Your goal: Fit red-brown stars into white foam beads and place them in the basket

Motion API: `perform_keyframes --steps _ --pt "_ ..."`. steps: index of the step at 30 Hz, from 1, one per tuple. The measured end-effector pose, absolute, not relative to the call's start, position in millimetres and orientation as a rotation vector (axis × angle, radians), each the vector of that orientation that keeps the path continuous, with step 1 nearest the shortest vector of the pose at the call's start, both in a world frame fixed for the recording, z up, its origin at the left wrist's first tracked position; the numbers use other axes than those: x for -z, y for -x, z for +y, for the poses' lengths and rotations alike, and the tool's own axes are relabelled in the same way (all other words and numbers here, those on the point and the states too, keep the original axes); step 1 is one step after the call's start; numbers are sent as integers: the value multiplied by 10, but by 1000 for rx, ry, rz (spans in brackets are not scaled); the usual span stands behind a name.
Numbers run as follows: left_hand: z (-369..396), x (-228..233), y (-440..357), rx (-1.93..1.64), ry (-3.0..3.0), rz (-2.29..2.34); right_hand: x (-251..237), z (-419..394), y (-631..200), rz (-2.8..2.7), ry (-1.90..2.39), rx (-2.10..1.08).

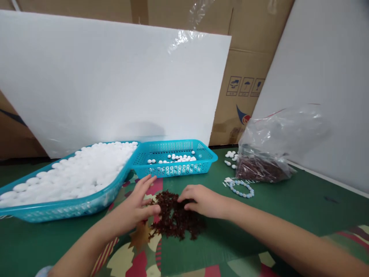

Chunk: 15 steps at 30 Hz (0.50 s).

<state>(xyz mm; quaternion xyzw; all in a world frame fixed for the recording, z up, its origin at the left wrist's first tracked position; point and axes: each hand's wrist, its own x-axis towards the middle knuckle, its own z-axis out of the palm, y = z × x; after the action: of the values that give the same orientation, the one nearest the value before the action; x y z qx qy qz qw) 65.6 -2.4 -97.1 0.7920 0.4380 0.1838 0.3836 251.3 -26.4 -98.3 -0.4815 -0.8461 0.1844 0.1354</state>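
A loose heap of small, dark reddish-brown pieces (180, 225) with pointed, branching edges lies on the green patterned surface between my hands. My left hand (138, 202) is at the heap's left side, fingers spread and thumb touching or nearly touching its edge. At the upper right of the heap, my right hand (203, 201) has its fingers bent down, with a gap between thumb and forefinger. Its fingertips reach the brown pieces, and nothing shows gripped in it. Just beyond the heap stands a shallow blue plastic basket (173, 170) holding several white balls.
On the left, a larger blue tray (86, 202) is heaped with white balls (95, 165). To the right sit a clear bag (263, 167) of brown pieces, several loose white balls (230, 154) and a pale blue beaded bracelet (241, 193). A white board (115, 84) and cardboard (250, 61) stand behind.
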Motion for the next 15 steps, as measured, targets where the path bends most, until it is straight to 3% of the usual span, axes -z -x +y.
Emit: perform_keyframes --steps 7,15 --pt "-71 853 -677 -537 -1998 1138 920 -176 -2457 -2521 1488 -469" --pt "-151 845 -802 -638 -2198 1485 938 -118 -2450 -2643 1513 -460"
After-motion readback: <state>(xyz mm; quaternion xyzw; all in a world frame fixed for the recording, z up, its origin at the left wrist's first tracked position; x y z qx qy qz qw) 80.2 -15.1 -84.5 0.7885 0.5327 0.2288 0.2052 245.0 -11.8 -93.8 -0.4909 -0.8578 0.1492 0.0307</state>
